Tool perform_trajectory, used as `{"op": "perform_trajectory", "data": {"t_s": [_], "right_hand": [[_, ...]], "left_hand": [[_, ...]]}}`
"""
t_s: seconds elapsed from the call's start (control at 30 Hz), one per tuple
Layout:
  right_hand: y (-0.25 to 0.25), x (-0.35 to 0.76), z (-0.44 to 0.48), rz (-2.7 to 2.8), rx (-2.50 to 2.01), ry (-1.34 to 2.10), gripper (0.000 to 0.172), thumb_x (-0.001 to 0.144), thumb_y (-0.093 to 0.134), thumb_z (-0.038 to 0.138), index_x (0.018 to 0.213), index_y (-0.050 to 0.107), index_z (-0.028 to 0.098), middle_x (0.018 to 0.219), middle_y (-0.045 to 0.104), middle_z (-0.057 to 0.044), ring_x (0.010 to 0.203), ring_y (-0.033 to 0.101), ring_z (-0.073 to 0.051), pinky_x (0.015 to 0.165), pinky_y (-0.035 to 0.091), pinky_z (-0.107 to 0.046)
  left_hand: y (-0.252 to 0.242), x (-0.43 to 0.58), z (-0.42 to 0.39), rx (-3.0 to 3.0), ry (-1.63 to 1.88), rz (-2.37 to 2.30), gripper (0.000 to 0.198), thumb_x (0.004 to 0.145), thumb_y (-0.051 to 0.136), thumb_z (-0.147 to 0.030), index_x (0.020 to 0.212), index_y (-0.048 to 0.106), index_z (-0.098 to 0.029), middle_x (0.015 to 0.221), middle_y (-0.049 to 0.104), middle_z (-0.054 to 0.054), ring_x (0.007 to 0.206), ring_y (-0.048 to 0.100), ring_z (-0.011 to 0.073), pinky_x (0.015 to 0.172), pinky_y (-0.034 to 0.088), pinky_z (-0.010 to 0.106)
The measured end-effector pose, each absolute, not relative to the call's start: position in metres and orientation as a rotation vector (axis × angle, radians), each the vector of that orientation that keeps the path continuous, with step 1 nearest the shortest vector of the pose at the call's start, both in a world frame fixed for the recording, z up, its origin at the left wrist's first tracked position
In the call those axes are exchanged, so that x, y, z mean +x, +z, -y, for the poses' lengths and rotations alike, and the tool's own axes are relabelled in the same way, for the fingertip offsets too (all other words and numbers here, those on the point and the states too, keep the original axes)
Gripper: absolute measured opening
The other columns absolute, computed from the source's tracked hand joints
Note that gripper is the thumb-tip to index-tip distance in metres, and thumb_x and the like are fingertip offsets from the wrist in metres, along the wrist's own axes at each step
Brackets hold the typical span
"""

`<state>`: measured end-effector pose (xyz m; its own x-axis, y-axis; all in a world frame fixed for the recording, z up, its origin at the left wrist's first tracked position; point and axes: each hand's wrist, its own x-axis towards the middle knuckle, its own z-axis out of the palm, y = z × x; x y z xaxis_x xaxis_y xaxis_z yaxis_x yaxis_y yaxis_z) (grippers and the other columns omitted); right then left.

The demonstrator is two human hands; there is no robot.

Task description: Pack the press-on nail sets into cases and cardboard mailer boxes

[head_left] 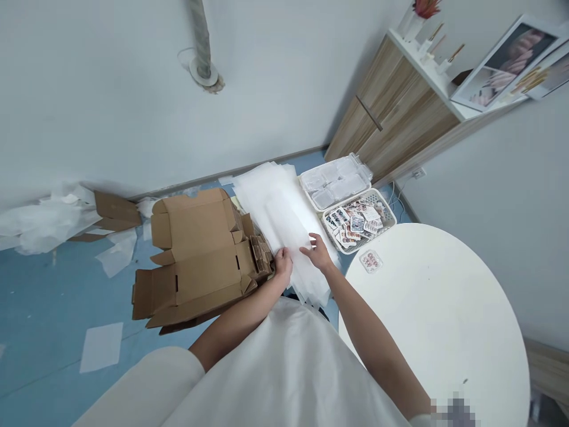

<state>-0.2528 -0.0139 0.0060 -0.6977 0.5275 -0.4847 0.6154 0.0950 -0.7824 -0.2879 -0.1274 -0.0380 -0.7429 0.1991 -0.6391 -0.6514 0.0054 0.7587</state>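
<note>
A stack of thin white translucent sheets lies in front of me, fanned out unevenly. My left hand is closed at the left edge of the top sheet, its fingers curled on that white sheet. Over the right side of the same sheet is my right hand, fingers apart, thumb toward the sheet; whether it touches the sheet is hard to tell. Just left of my left hand lie flattened brown cardboard boxes, with folded flaps piled at their right end.
Right of the sheets is a white basket of cards with press-on nails, beside a bin of clear plastic cases. A round white table bears one small case. Crumpled white wrapping lies on the blue floor; a wooden cabinet stands behind.
</note>
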Motion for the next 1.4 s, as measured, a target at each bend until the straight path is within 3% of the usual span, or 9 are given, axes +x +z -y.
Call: {"op": "perform_trajectory", "data": {"t_s": [0.1, 0.23, 0.37, 0.47, 0.73, 1.07, 1.2, 1.3, 1.4], "right_hand": [[0.016, -0.254, 0.009, -2.461, 1.116, -1.616, 0.048, 0.066, 0.054, 0.029, 0.112, 0.040, 0.023, 0.091, 0.054, -0.001, 0.055, 0.048, -0.009, 0.060, 0.044, -0.029], [0.029, -0.253, 0.006, -2.728, 0.945, -1.425, 0.036, 0.068, 0.042, 0.016, 0.103, 0.046, 0.021, 0.091, 0.054, -0.002, 0.055, 0.048, -0.010, 0.066, 0.043, -0.030], [0.041, -0.245, 0.005, -2.903, 0.775, -1.263, 0.027, 0.070, 0.039, 0.011, 0.091, 0.054, 0.019, 0.092, 0.052, -0.005, 0.068, 0.051, -0.014, 0.072, 0.043, -0.030], [0.047, -0.231, 0.003, -2.955, 0.780, -1.202, 0.031, 0.073, 0.039, 0.011, 0.097, 0.056, 0.020, 0.094, 0.051, -0.006, 0.075, 0.053, -0.015, 0.074, 0.043, -0.030], [0.057, -0.156, -0.007, -2.975, 1.237, -1.298, 0.035, 0.078, 0.043, 0.019, 0.112, 0.050, 0.022, 0.102, 0.048, -0.007, 0.069, 0.054, -0.012, 0.072, 0.046, -0.031], [0.054, 0.005, 0.000, -2.641, 2.234, -1.475, 0.036, 0.073, 0.048, 0.026, 0.109, 0.051, 0.021, 0.107, 0.054, -0.006, 0.075, 0.053, -0.014, 0.075, 0.045, -0.033], [0.043, 0.071, 0.008, -2.435, 2.515, -1.529, 0.041, 0.072, 0.048, 0.028, 0.112, 0.051, 0.020, 0.108, 0.055, -0.007, 0.078, 0.053, -0.015, 0.074, 0.045, -0.034], [0.033, 0.114, 0.016, -2.316, 2.637, -1.521, 0.042, 0.071, 0.047, 0.029, 0.113, 0.050, 0.019, 0.110, 0.054, -0.007, 0.081, 0.054, -0.017, 0.076, 0.045, -0.035], [0.020, 0.151, 0.025, -2.259, 2.665, -1.494, 0.043, 0.071, 0.046, 0.029, 0.113, 0.050, 0.020, 0.112, 0.054, -0.007, 0.092, 0.053, -0.020, 0.081, 0.043, -0.037]], "left_hand": [[-0.033, -0.288, 0.128, -0.454, 1.788, -1.712, 0.022, 0.081, 0.041, -0.037, 0.095, 0.047, -0.020, 0.082, 0.055, 0.002, 0.073, 0.056, 0.0121, 0.067, 0.045, 0.026], [-0.030, -0.284, 0.129, -0.332, 1.733, -1.931, 0.033, 0.080, 0.048, -0.029, 0.110, 0.039, -0.021, 0.110, 0.050, 0.009, 0.094, 0.055, 0.0155, 0.084, 0.041, 0.031], [-0.030, -0.278, 0.127, -0.130, 1.685, -2.084, 0.041, 0.081, 0.046, -0.024, 0.119, 0.032, -0.019, 0.127, 0.036, 0.013, 0.114, 0.044, 0.0189, 0.093, 0.036, 0.033], [-0.026, -0.274, 0.122, 0.064, 1.590, -2.246, 0.046, 0.080, 0.047, -0.023, 0.122, 0.029, -0.018, 0.130, 0.032, 0.014, 0.123, 0.033, 0.0207, 0.099, 0.030, 0.037], [-0.002, -0.250, 0.101, 0.413, 1.298, -2.422, 0.051, 0.079, 0.047, -0.025, 0.125, 0.024, -0.020, 0.134, 0.027, 0.015, 0.126, 0.026, 0.0233, 0.099, 0.025, 0.044], [0.019, -0.151, 0.072, 0.957, 1.025, -2.266, 0.064, 0.078, 0.049, -0.029, 0.131, 0.014, -0.025, 0.142, 0.019, 0.010, 0.131, 0.015, 0.0241, 0.103, 0.012, 0.050], [0.015, -0.105, 0.062, 1.021, 1.008, -1.983, 0.067, 0.075, 0.054, -0.031, 0.132, 0.019, -0.021, 0.140, 0.023, 0.014, 0.123, 0.033, 0.0246, 0.099, 0.029, 0.040], [0.003, -0.076, 0.052, 0.894, 0.933, -1.817, 0.062, 0.073, 0.057, -0.029, 0.127, 0.030, -0.017, 0.125, 0.044, 0.015, 0.102, 0.054, 0.0204, 0.086, 0.041, 0.033], [-0.009, -0.053, 0.046, 0.844, 0.849, -1.755, 0.057, 0.071, 0.059, -0.026, 0.122, 0.037, -0.017, 0.109, 0.055, 0.011, 0.081, 0.060, 0.0152, 0.075, 0.045, 0.028]]}}
